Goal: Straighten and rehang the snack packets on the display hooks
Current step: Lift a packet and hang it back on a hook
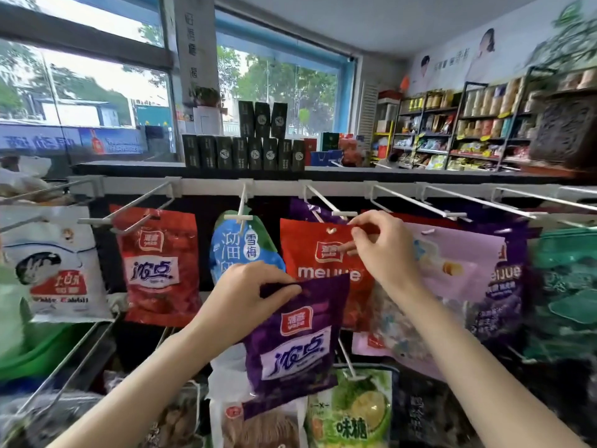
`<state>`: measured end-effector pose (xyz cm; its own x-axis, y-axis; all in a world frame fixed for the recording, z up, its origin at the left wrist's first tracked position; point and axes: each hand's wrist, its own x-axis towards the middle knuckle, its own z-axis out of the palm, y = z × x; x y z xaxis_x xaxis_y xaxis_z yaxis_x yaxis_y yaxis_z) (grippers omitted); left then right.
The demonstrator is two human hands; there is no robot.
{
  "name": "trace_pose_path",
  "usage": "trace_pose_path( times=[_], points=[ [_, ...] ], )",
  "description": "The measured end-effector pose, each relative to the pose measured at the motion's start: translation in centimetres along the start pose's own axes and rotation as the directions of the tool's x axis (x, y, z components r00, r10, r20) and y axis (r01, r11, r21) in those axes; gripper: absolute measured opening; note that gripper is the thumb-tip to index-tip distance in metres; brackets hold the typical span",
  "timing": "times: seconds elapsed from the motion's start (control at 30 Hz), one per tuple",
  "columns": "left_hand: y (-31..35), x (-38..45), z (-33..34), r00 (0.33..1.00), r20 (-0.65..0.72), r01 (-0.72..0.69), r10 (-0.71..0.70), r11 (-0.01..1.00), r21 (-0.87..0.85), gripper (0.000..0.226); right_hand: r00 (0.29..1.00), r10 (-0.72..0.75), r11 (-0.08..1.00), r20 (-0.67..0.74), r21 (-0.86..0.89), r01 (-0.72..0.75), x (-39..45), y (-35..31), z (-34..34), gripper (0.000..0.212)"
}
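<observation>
My left hand grips the top edge of a purple snack packet, held off the hooks in front of the rack, slightly tilted. My right hand pinches the top edge of a red packet just below the tip of a white wire hook. The red packet's hang hole shows near its top edge, left of my fingers. Another red packet hangs on a hook to the left. A blue packet hangs between the two red ones.
A white rail carries several wire hooks that stick out toward me. A white rabbit packet hangs far left, lilac and green packets to the right. Lower hooks hold a lime candy packet. Dark boxes stand on the ledge above.
</observation>
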<state>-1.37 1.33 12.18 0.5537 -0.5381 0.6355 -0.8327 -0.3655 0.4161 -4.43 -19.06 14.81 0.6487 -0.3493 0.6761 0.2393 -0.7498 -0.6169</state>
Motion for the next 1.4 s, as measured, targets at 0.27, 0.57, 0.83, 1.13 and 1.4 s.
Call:
trace_pose_path(
  times=[0.27, 0.57, 0.83, 1.13, 1.4],
  points=[
    [1.4, 0.6, -0.4, 0.973, 0.086, -0.195, 0.214, 0.962, -0.191, 0.029, 0.988, -0.045, 0.993, 0.147, -0.104, 0.061, -2.1, -5.8, -4.6, 0.020],
    [1.7, 1.7, -0.3, 0.999, -0.028, -0.050, 0.046, 0.990, -0.135, 0.011, 0.919, 0.249, 0.791, 0.305, -0.611, -0.012, -2.6, -3.7, -9.0, 0.017],
    [2.0, 6.4, 2.1, 0.982, -0.157, 0.081, -0.102, 0.987, -0.137, 0.011, 0.967, 0.188, 0.701, 0.173, -0.713, -0.009, -1.8, -2.6, -8.0, 0.017],
    [2.9, 6.2, 2.2, 0.954, -0.290, 0.047, -0.082, 0.991, -0.124, 0.011, 0.962, 0.166, 0.749, 0.219, -0.662, 0.021, -0.5, -2.3, -7.3, 0.020],
    [2.9, 8.0, 2.4, 0.964, -0.220, 0.132, -0.152, 0.986, -0.103, 0.013, 0.963, 0.155, 0.759, 0.221, -0.651, 0.028, -0.5, -2.2, -7.0, 0.020]
  ],
)
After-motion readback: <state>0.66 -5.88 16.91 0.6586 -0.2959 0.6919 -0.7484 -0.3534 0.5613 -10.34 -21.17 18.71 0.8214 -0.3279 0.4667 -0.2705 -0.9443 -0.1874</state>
